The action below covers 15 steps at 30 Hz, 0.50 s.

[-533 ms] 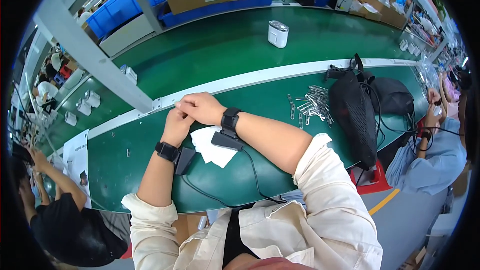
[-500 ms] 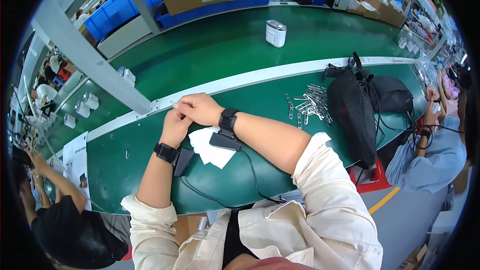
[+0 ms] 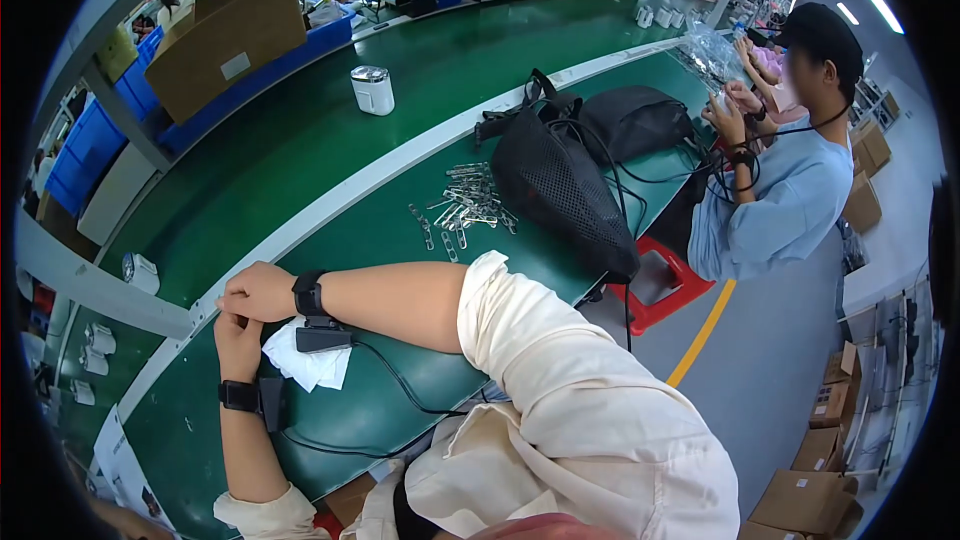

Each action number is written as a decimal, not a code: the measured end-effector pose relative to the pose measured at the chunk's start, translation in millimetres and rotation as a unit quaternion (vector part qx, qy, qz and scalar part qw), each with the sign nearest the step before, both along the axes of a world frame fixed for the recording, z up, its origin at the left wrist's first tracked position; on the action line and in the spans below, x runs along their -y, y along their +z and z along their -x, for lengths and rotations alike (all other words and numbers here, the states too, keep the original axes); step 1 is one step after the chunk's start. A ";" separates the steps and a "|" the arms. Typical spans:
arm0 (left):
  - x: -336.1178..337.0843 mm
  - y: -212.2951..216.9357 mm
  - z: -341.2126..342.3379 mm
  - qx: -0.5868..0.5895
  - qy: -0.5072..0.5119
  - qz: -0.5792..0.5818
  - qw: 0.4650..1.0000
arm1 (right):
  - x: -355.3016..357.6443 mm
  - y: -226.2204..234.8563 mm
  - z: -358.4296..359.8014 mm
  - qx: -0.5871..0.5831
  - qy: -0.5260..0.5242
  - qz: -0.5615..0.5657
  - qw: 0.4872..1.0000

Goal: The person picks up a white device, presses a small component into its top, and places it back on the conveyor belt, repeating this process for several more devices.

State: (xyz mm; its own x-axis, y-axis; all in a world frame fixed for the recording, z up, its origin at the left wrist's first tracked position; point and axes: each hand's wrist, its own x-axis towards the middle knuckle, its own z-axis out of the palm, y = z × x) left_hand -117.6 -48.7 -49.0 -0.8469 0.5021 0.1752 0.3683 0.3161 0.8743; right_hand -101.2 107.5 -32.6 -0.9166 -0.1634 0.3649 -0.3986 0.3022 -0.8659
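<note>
At the white rail on the bench's left, my right hand (image 3: 262,290) is closed, its fingers curled down against my left hand (image 3: 240,338). My left hand is closed too, with its fingertips largely covered by the right. Whatever lies between the fingers, if anything, is hidden. Each wrist wears a black strap with a small black box and a cable. A crumpled white cloth or tissue (image 3: 308,368) lies beside the right wrist. Farther along the green bench (image 3: 385,240) is a loose pile of small metal links (image 3: 472,198).
Black bags (image 3: 560,185) with cables rest right of the pile. Beyond the rail, a white rounded device (image 3: 373,92) stands on a green surface, with a cardboard box (image 3: 228,45) behind it. A co-worker in light blue (image 3: 775,200) sits at right near a red stool (image 3: 668,290).
The view has swung to the right, so the bench and my arms appear farther left and more of the co-worker shows. My hands stay together by the rail.
</note>
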 end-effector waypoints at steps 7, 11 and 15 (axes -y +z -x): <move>0.9 0.6 -1.6 0.004 -0.007 -0.010 1.000 | 2.0 -1.5 1.5 -0.007 -0.008 -0.015 1.000; 1.3 3.7 -1.7 0.006 0.000 -0.002 1.000 | 0.8 -0.7 1.6 -0.005 -0.005 -0.018 1.000; 1.6 -0.8 1.9 0.019 -0.010 -0.018 1.000 | 0.1 -0.7 1.9 0.005 0.001 -0.025 1.000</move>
State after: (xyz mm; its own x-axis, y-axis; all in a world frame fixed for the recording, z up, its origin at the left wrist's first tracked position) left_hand -119.5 -50.3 -49.8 -0.8434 0.5123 0.1619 0.3405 0.2767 0.8986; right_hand -103.1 107.4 -33.3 -0.9199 -0.1838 0.3465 -0.3905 0.3442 -0.8538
